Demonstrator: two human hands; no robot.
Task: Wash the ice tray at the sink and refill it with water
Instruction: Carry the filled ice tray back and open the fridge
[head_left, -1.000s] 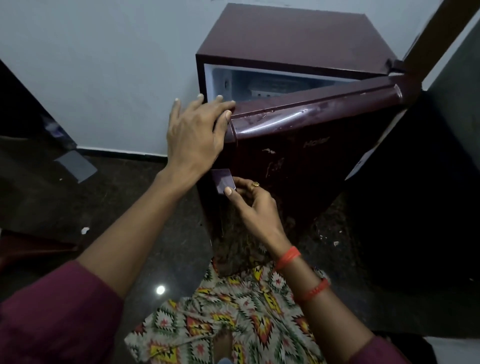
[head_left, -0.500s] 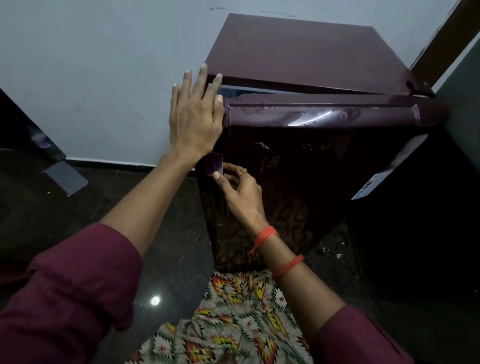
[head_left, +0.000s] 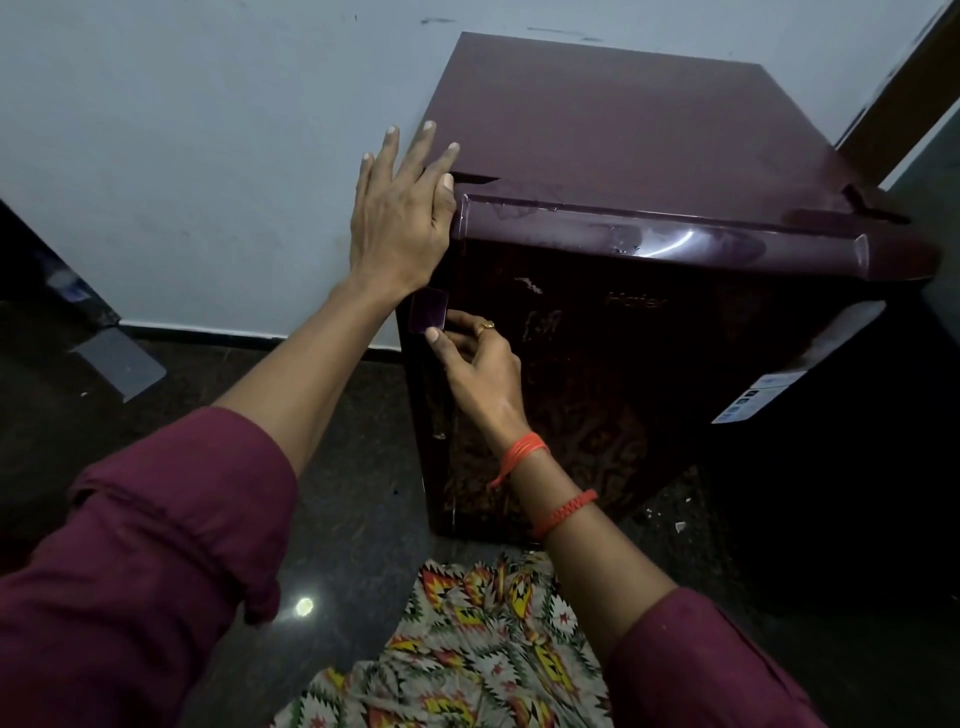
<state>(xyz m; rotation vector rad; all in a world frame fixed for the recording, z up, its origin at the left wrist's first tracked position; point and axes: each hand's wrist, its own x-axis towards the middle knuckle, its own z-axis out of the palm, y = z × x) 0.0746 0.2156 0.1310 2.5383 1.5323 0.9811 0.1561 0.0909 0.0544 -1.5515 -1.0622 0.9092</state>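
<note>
A small maroon fridge (head_left: 623, 130) stands against the white wall, and its door (head_left: 649, 364) is closed against the body. My left hand (head_left: 400, 218) lies flat with straight fingers on the door's top left corner. Lower down, my right hand (head_left: 475, 358) curls its fingers behind the door handle (head_left: 428, 310) at the door's left edge, with the thumb beside the handle. No ice tray or sink is in view.
The floor (head_left: 337, 519) is dark polished stone with a light reflection. A grey flat piece (head_left: 122, 364) lies on the floor at the left by the wall. Right of the fridge is a dark gap and a wooden door frame (head_left: 904, 88).
The fridge door was ajar with the freezer opening visible; it has swung shut. My left hand slid up from the door edge to lie flat on its top corner. The right hand stayed at the handle.
</note>
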